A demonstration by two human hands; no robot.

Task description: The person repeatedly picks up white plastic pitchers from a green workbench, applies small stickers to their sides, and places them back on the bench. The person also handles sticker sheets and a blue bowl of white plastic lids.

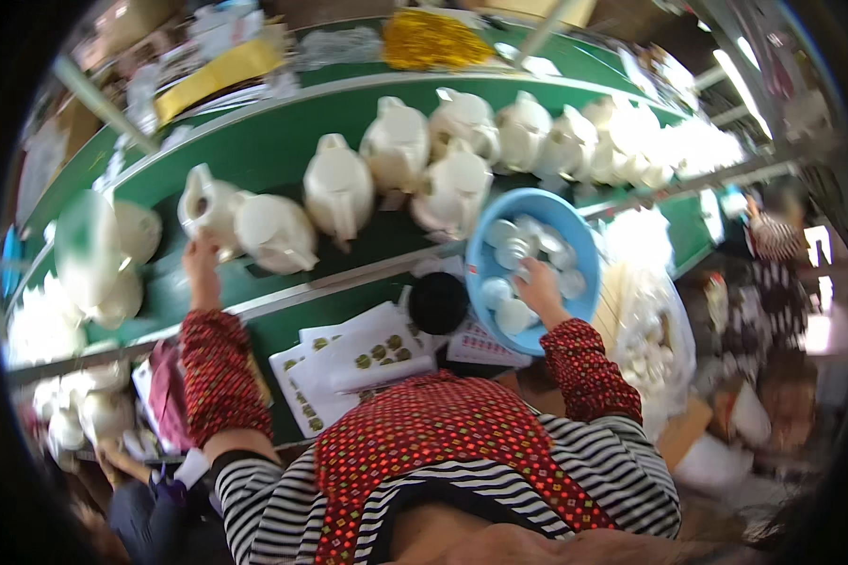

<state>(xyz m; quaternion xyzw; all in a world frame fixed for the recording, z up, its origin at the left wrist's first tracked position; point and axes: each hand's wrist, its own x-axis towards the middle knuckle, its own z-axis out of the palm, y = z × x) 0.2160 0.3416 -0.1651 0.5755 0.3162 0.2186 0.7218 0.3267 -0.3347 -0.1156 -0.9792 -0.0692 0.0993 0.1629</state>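
Observation:
A row of cream-white jugs (339, 185) with spouts and handles stands on a green conveyor. My left hand (202, 254) is closed at the near side of a jug (205, 200) whose top is open, showing a dark inside. Right beside it stands another jug (275, 232) with its top covered. On the right, a light blue basin (589, 299) holds several round white lids (513, 316). My right hand (541, 288) reaches into this basin, its fingers pinched at a white lid (513, 252); the fingertips are partly hidden.
Printed sheets (349, 363) with gold-brown motifs and a black round container (437, 303) lie in front of me. A clear bag (655, 358) of white pieces hangs right of the basin. Gold ties (433, 40) lie on the far shelf. Other people are at both sides.

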